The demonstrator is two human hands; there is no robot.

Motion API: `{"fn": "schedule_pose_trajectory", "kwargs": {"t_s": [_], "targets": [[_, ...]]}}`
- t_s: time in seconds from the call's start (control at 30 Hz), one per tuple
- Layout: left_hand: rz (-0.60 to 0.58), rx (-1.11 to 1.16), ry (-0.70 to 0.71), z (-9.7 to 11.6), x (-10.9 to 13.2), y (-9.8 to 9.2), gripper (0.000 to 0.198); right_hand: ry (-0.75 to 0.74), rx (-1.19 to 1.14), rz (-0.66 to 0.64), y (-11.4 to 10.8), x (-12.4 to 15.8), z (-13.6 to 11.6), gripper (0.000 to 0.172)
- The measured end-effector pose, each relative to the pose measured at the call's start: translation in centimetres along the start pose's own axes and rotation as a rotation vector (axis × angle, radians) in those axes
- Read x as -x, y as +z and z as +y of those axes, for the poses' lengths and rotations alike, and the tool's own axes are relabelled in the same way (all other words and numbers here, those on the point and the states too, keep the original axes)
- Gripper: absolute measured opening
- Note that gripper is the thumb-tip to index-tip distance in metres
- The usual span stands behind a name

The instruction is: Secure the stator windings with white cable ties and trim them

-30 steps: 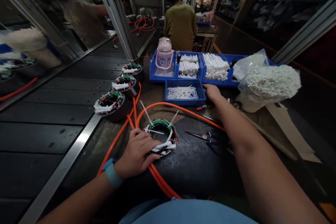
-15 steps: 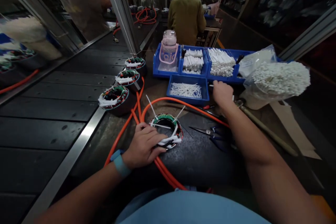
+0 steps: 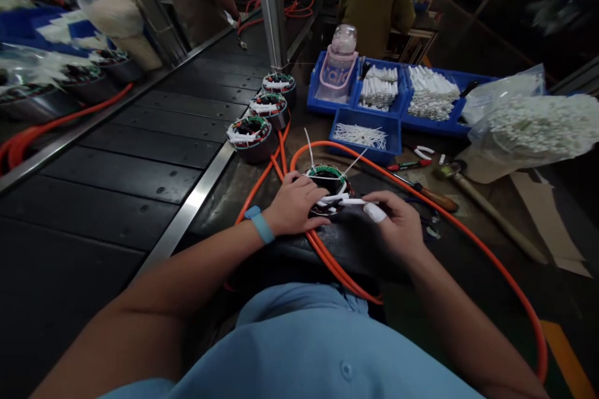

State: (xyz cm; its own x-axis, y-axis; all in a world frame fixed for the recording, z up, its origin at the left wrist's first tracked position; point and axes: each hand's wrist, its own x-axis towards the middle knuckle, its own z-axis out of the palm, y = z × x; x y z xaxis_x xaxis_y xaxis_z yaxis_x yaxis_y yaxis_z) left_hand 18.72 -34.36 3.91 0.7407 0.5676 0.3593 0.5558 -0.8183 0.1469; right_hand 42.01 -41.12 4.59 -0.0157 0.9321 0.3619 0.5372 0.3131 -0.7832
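On the dark bench lies a motor stator point(image 3: 326, 171), a ring of windings with green and white wrapping and white cable ties sticking up. My left hand point(image 3: 299, 204) grips its left and near side, fingers over the rim. A short white sleeve tube point(image 3: 354, 202) is pinched in my right hand point(image 3: 400, 224), its left end at the white leads on the stator's near right side. Something white covers the right thumb. Orange cable point(image 3: 322, 249) runs under the left hand. Dark-handled scissors point(image 3: 428, 224) are partly hidden behind the right hand.
Several more stators point(image 3: 255, 137) stand along the metal edge at left. Blue bins point(image 3: 393, 137) hold white tubes, cable ties and a pink bottle point(image 3: 339, 65). Red-handled pliers point(image 3: 412, 160), a hammer point(image 3: 491, 215) and a stuffed plastic bag point(image 3: 528, 137) lie at right. Co-workers stand beyond.
My right hand has come from beside the blue bins to the stator, with a white sleeve tube in its fingers. My left hand stays on the stator. The camera view has shifted.
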Motion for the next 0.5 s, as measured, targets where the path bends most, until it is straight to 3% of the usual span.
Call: {"fn": "schedule_pose_trajectory", "kwargs": {"t_s": [0.07,0.17,0.23,0.3,0.37,0.5], "targets": [[-0.011,-0.023,-0.004,0.2,0.0,0.0,0.051,-0.043,0.044,-0.064,-0.1,-1.3,-0.4,0.015],[-0.016,-0.052,-0.008,0.4,-0.1,0.0,0.049,-0.086,0.079,-0.273,-0.4,-3.2,-1.6,0.017],[-0.018,-0.067,-0.016,0.6,-0.2,-0.1,0.047,-0.147,0.149,-0.423,-0.3,-3.4,-2.4,0.021],[-0.021,-0.071,-0.028,0.7,-0.2,-0.1,0.044,-0.271,0.268,-0.473,0.4,-2.3,-2.9,0.028],[-0.022,-0.067,-0.034,0.8,-0.2,-0.2,0.041,-0.412,0.396,-0.400,1.5,-0.2,-3.0,0.036],[-0.018,-0.042,-0.033,0.9,-0.1,0.0,0.036,-0.561,0.581,-0.103,4.4,3.7,-2.3,0.046]]}}
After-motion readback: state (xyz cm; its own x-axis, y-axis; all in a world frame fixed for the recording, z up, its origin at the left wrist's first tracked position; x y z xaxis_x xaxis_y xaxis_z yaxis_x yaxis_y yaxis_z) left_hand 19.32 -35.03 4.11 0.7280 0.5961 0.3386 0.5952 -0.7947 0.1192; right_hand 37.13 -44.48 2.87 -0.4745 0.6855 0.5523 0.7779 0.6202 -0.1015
